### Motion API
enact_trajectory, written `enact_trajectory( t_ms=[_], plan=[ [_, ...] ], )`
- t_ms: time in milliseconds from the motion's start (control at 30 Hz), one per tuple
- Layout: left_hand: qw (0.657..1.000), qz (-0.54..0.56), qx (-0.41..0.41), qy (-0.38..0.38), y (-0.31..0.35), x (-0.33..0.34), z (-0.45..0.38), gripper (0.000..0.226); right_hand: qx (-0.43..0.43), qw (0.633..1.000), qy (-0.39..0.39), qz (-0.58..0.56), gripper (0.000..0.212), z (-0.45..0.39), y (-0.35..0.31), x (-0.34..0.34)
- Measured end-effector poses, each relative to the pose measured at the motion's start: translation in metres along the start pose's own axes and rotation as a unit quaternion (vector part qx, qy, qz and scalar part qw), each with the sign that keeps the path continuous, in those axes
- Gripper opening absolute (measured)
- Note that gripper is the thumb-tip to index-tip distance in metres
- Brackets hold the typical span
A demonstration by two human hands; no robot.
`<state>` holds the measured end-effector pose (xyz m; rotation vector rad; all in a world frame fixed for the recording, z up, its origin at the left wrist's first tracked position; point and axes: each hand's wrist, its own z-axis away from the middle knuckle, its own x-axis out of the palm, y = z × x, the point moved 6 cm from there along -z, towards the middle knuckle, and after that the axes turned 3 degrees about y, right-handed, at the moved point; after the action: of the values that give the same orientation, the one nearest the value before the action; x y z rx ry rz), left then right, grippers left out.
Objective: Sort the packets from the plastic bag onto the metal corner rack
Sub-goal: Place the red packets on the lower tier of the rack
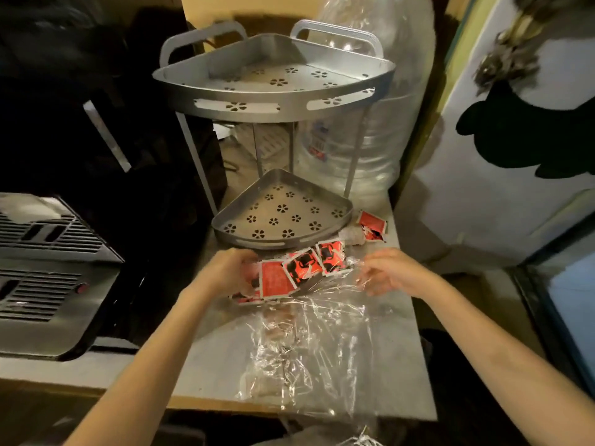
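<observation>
Fingers (248,268) of the left hand (230,272) grip red packets (299,268) beside the plastic bag (309,342), right hand (389,272) loosely spread, rack (280,243) shelves bare.

The corner rack (273,104) is of grey metal with a dull brushed finish, and its two shelves are punched with small flower-shaped holes. The plastic bag (309,346) is a thin clear film, crinkled and very glossy, while the red packets (302,265) look like smooth, slightly shiny printed foil or paper. The surface (219,355) is matt grey, like stone.
</observation>
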<state>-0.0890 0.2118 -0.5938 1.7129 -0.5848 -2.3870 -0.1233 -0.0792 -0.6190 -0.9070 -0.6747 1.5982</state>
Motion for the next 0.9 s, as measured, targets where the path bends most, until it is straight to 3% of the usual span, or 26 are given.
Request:
enact_trajectory(
  t_ms=[167, 300, 433, 533, 633, 800, 900],
  plan=[
    [1.0, -0.012, 0.005, -0.013, 0.01, 0.023, -0.016, 0.067, 0.063, 0.994, -0.005, 0.084, 0.017, 0.004, 0.034, -0.002],
    [0.992, 0.096, -0.05, 0.062, -0.003, 0.024, -0.007, 0.072, 0.08, 0.99, 0.019, 0.112, 0.011, 0.0, 0.035, -0.004],
    [0.916, 0.334, -0.191, 0.115, -0.027, 0.029, 0.012, 0.053, 0.07, 0.992, 0.086, 0.058, 0.008, -0.013, 0.025, -0.003],
    [0.835, 0.475, -0.274, 0.039, -0.039, 0.042, 0.018, 0.033, 0.089, 0.991, 0.096, 0.021, 0.011, -0.019, 0.023, 0.003],
    [0.803, 0.516, -0.298, -0.005, -0.047, 0.051, 0.017, 0.028, 0.106, 0.992, 0.073, -0.008, 0.017, -0.021, 0.024, 0.009],
    [0.814, 0.517, -0.262, -0.026, -0.047, 0.052, 0.01, 0.026, 0.126, 0.987, 0.023, -0.092, 0.018, -0.027, 0.024, 0.015],
    [0.814, 0.525, -0.249, -0.005, -0.045, 0.051, 0.006, 0.008, 0.095, 0.993, 0.005, -0.074, 0.02, -0.029, 0.016, 0.02]
  ],
)
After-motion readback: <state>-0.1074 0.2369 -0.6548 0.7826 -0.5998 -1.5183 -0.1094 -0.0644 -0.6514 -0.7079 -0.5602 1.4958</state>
